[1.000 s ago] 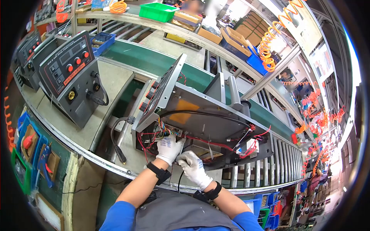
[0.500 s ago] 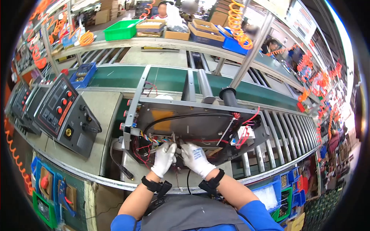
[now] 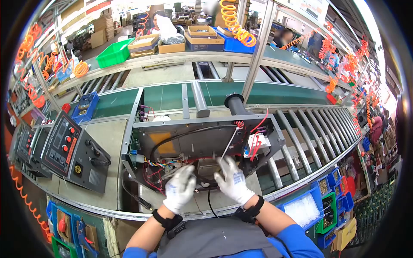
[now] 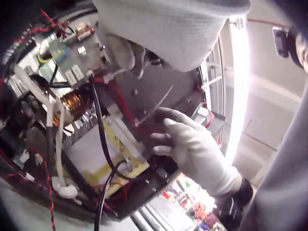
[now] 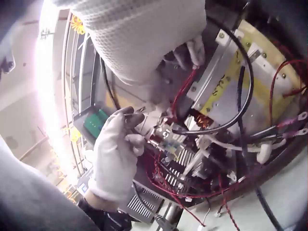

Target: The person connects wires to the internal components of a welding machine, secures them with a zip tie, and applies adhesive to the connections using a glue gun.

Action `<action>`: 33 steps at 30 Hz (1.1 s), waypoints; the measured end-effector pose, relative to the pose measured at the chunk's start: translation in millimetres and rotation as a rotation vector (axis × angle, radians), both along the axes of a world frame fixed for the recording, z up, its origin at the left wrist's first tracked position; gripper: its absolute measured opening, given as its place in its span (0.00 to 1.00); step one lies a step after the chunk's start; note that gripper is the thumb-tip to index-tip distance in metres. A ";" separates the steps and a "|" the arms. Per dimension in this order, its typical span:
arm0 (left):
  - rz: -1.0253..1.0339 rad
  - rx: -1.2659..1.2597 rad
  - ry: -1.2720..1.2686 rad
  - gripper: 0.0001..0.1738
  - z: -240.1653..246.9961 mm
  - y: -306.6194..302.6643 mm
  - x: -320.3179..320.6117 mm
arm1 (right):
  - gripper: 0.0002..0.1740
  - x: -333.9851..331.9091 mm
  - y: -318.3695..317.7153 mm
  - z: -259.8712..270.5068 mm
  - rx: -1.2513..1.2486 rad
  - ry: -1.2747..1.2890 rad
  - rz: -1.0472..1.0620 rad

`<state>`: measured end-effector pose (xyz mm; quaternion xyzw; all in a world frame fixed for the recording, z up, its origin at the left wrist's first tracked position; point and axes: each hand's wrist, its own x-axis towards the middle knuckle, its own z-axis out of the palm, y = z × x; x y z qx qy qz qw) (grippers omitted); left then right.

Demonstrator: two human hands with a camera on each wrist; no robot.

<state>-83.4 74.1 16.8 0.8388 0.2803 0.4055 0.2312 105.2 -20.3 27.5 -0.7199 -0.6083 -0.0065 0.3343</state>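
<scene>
An open welding-machine chassis (image 3: 202, 138) lies with its wired interior facing me. My gloved left hand (image 3: 180, 189) is at its front left, beside the colored wires (image 3: 157, 163). In the right wrist view, the left thumb and forefinger (image 5: 126, 120) pinch a small thin piece, its kind unclear. My gloved right hand (image 3: 233, 179) reaches over the front right part with loosely extended fingers. Its fingertips are close to a red wire (image 5: 183, 91) in the right wrist view. A white cable tie (image 4: 156, 105) sticks out near them. A black cable (image 4: 100, 125) crosses a metal plate with yellow tape.
A finished-looking welding machine (image 3: 73, 150) stands at left on the bench. Rollers (image 3: 307, 142) run off to the right. Blue parts bins (image 3: 333, 178) and a tray of white strips (image 3: 302, 210) sit at front right. A green belt (image 3: 165, 96) lies behind the chassis.
My hands, close together at the wires before, have moved apart, the right one to the right. The head view has turned, so the chassis and bench appear further left.
</scene>
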 end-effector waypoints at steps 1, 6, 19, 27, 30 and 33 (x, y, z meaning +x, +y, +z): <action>-0.055 -0.009 0.137 0.25 9.0 -7.1 9.9 | 0.31 3.6 -1.8 4.3 -0.115 0.012 -0.102; 0.015 0.110 0.460 0.34 -8.1 8.0 42.8 | 0.31 16.5 3.8 9.7 -0.267 -0.121 -0.064; 0.558 -0.258 -0.518 0.17 31.0 -1.7 -125.6 | 0.22 62.3 -83.5 46.5 0.527 0.315 -0.375; 0.517 -0.089 0.137 0.34 -22.8 38.5 -137.0 | 0.56 51.0 -35.1 23.1 0.388 0.673 -0.207; 0.469 -0.296 0.161 0.22 7.5 32.3 -132.2 | 0.44 60.6 -59.8 19.4 0.233 0.661 -0.259; 0.507 -0.462 -0.527 0.13 -20.0 4.1 -132.5 | 0.21 48.0 -90.1 -9.0 0.241 0.592 -0.487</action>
